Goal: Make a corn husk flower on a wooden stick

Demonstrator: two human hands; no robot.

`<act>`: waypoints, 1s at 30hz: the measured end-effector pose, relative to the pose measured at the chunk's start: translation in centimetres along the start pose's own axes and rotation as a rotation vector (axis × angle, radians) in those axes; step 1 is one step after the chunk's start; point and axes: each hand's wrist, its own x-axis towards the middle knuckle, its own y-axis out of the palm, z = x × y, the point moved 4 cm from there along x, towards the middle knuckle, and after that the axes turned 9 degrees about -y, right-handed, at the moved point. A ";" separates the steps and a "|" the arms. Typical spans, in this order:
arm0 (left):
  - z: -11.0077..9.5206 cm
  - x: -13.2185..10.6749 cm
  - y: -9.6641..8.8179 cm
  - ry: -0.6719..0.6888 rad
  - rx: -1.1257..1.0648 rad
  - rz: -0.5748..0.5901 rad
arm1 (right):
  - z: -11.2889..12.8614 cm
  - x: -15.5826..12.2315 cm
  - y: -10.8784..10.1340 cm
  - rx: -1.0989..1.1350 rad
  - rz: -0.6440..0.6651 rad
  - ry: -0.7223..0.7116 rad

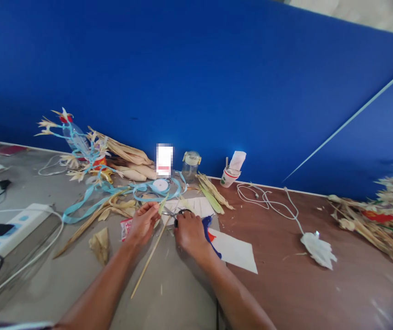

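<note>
My left hand pinches a small pale-green strip of corn husk between thumb and fingers. My right hand is closed round the dark handles of a pair of scissors, whose blades point left, close to the strip. Below them a thin wooden stick lies slanting on the table. A dark blue tool with an orange part, partly hidden by my right wrist, rests on white paper. Beside my left hand is a red-and-white packet.
Light-blue ribbon, dried corn husks and a husk-flower branch lie at the left. A lidded jar and paper cup stand along the blue partition. A power strip is far left, a white cable right.
</note>
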 end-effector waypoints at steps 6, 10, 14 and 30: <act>-0.1 0.2 -0.3 -0.010 0.022 0.040 | -0.2 0.5 0.6 0.019 0.076 -0.013; -0.4 0.0 -0.1 -0.022 -0.018 0.047 | -0.6 0.6 -0.2 0.072 0.028 -0.004; -0.6 0.0 0.1 -0.034 -0.061 0.046 | -0.7 0.5 0.1 0.039 0.081 0.003; -0.3 0.0 0.0 -0.056 -0.060 0.047 | -1.0 0.5 0.8 0.008 0.019 0.031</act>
